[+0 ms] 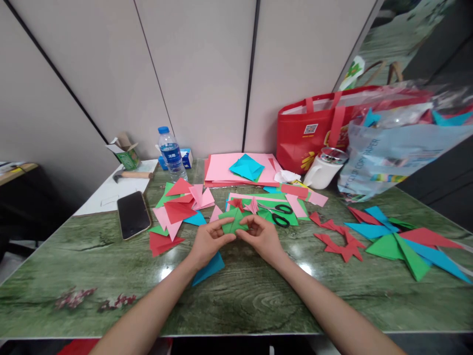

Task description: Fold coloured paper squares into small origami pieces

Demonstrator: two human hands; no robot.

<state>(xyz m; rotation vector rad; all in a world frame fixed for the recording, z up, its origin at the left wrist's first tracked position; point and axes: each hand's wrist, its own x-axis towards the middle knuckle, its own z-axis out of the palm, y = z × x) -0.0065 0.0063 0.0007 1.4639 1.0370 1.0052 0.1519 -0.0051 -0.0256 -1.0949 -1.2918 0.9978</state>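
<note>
A small folded piece of green paper (234,223) is held up between both hands, a little above the table. My left hand (211,240) pinches its left side, thumb below and fingers behind. On its right side my right hand (263,237) grips with thumb and fingers. Just behind the hands lie scissors (278,213) with black handles, resting on green and pink sheets. A blue paper piece (209,268) lies partly under my left wrist. Red, pink and green folded pieces (180,209) form a loose pile to the left.
A phone (133,215), a hammer (133,174) and a water bottle (172,155) stand or lie at left. Pink sheets (218,167) lie at the back. A white mug (323,170), red bag (295,133) and plastic bag (384,153) are at right, with paper shapes (343,241) before them.
</note>
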